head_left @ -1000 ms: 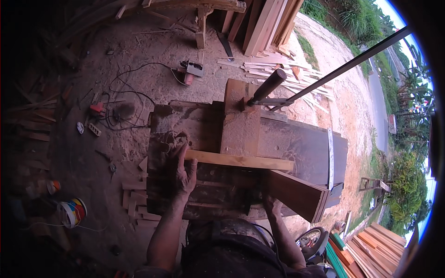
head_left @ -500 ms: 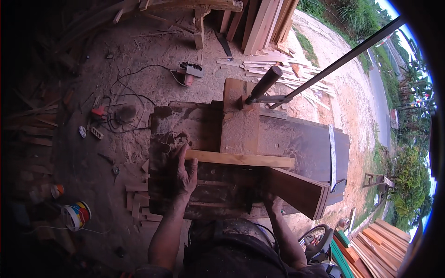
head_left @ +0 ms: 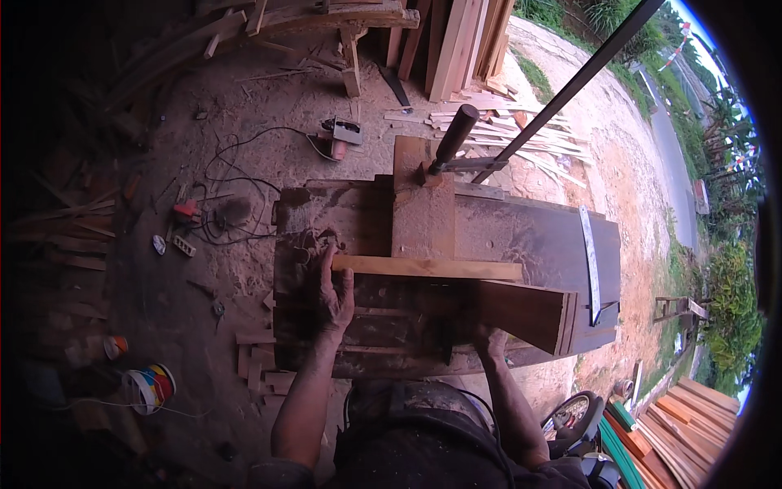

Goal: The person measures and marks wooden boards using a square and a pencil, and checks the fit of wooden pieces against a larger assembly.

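Observation:
A pale wooden strip (head_left: 432, 267) lies crosswise on the dark workbench (head_left: 538, 236), against the near end of a thick wooden block (head_left: 423, 216). My left hand (head_left: 336, 301) is at the strip's left end, fingers stretched out and thumb apart, touching it. At the right, a dark brown wooden board (head_left: 521, 314) with a layered-looking end stands partly on edge, its left end close under the strip. My right hand (head_left: 492, 342) is closed at the board's near edge; its fingertips are hidden in shadow. A clamp with a round wooden handle (head_left: 456, 134) presses on the block.
A metal square (head_left: 590, 265) lies on the bench's right side. On the floor are a circular saw (head_left: 338, 137), tangled cords, a red power tool (head_left: 187, 212) and a paint bucket (head_left: 151, 387). Thin offcuts (head_left: 538, 143) lie beyond the bench; stacked planks (head_left: 680, 432) sit at lower right.
The brown board's right end has swung away from me, and my right hand has moved slightly the same way. My left hand stays at the strip's end. The whole view has shifted a little.

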Available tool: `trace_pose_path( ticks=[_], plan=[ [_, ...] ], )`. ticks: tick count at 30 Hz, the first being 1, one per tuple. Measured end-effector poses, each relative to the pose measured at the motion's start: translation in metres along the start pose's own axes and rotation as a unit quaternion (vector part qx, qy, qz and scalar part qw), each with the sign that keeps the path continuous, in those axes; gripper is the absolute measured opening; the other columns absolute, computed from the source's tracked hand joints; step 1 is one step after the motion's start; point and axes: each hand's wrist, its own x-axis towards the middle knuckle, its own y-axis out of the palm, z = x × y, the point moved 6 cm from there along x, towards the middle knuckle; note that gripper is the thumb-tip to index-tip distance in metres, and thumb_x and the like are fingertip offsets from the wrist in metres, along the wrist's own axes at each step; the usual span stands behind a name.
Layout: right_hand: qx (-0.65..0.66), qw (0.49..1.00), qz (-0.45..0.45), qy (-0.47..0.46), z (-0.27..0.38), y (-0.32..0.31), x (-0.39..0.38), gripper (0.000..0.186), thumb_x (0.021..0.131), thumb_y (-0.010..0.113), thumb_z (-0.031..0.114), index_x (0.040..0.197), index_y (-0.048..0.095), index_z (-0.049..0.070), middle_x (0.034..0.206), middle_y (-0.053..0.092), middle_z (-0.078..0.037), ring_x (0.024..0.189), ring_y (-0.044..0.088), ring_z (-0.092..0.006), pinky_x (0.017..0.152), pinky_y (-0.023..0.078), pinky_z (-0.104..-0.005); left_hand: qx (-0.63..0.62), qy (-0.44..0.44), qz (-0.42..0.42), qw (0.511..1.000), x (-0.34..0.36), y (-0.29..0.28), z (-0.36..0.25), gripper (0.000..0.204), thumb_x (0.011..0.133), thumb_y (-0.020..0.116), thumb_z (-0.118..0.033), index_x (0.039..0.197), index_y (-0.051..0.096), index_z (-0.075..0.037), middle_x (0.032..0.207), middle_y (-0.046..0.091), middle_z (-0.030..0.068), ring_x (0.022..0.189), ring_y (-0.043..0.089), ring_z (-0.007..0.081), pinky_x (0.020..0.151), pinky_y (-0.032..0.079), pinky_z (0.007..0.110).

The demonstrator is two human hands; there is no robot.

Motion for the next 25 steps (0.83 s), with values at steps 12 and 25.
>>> trace_pose_path(
  ticks=[12,25],
  plan=[
    [-0.053,0.937,0.319,-0.132,0.215,0.011,-0.031,0.028,0.092,0.067,0.027,0.112,0.068,0.008,0.109,0.068,-0.016,0.101,0.064,-0.0308,0.082,0.052,-0.0407,-0.062,0.023,0.026,0.998,-0.095,-0.008,-0.078,0.056,0.101,0.057,-0.028,0.147,0.04,0.0,0.14,0.05,0.0185,0.131,0.048,0.0303,0.11,0.037,0.041],
    [0.633,0.592,0.433,0.247,0.28,0.098,-0.049,0.075,0.092,0.073,0.035,0.147,0.034,0.001,0.142,0.049,-0.017,0.134,0.049,-0.0322,0.114,0.039,-0.047,-0.242,-0.119,-0.135,0.954,-0.096,-0.185,-0.102,0.083,0.094,0.062,-0.043,0.157,0.021,-0.009,0.157,0.034,0.0127,0.144,0.035,0.0312,0.118,0.028,0.051]
  ],
)
